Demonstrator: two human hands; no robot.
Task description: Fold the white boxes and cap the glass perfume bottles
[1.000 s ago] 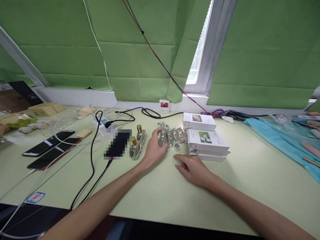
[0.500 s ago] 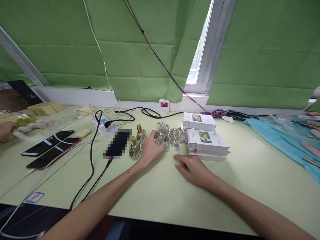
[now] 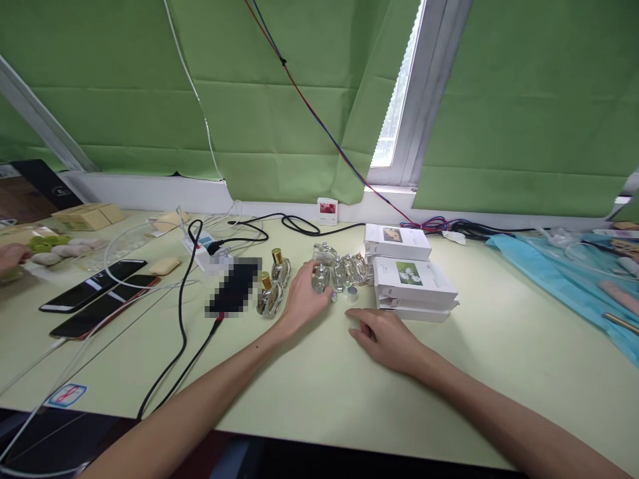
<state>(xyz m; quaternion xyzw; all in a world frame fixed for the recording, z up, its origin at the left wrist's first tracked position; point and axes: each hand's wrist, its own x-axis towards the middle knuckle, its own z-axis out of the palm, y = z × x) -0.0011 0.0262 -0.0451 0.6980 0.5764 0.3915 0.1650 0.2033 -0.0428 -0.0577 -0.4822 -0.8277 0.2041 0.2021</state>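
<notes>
My left hand [image 3: 305, 297] reaches to the middle of the table, its thumb and fingers closed around a clear glass perfume bottle [image 3: 321, 279]. Several more clear glass bottles [image 3: 349, 269] stand in a row just right of it. Left of that hand are two glass bottles with gold caps, a nearer one [image 3: 269, 299] and a farther one [image 3: 280, 267]. My right hand [image 3: 384, 338] rests on the table, forefinger stretched out and thumb apart, holding nothing. A small silvery cap [image 3: 352, 293] lies just beyond its fingertips.
White boxes [image 3: 417, 283] are stacked right of the bottles. At left lie a phone-like dark device [image 3: 234, 286] on a black cable, two more phones [image 3: 94, 286] and a power strip [image 3: 197, 253]. Blue sheeting [image 3: 529, 266] covers the right side. Another person's hand [image 3: 12, 256] shows at far left.
My left hand's fingers have shifted slightly around the glass bottle, which now shows more clearly between them. The thumb has moved a little right and down. My right hand stays put.
</notes>
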